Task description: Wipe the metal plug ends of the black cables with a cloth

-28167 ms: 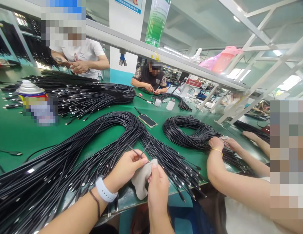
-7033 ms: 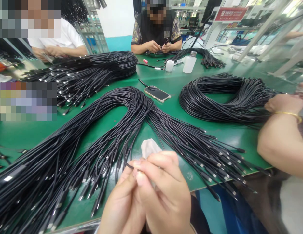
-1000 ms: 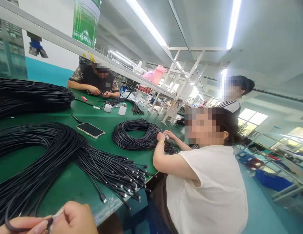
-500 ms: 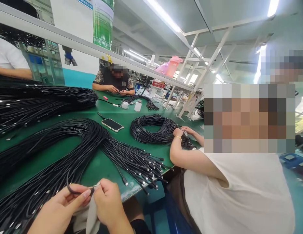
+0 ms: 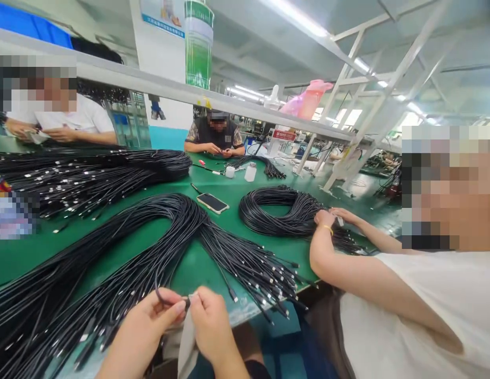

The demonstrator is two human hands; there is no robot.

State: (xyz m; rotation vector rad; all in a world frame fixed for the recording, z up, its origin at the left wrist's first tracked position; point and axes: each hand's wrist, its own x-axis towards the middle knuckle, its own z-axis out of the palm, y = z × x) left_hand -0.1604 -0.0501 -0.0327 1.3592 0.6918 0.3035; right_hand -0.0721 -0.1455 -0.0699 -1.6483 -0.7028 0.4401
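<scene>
My left hand (image 5: 140,329) pinches a black cable (image 5: 157,287) close to its end, and the cable loops up over the fingers. My right hand (image 5: 213,327) is closed on a light grey cloth (image 5: 187,342) at the cable's tip, which the fingers and cloth mostly hide. The cloth hangs down between the two hands. Just beyond them lies a large bent bundle of black cables (image 5: 177,210) on the green table (image 5: 225,231), its many metal-tipped connectors (image 5: 274,279) fanned out toward the table edge.
A phone (image 5: 212,202) lies behind the bundle, near a small clear bottle (image 5: 250,172) and a white cap (image 5: 229,171). More cable piles (image 5: 150,166) and a coiled bundle (image 5: 264,210) stand around. A co-worker's arm (image 5: 327,250) is close on my right; others sit across. A shelf rail (image 5: 237,102) crosses above.
The view has swung left, so things appear farther right and another person's upper body shows at the left. My hands keep their hold on the cable and cloth.
</scene>
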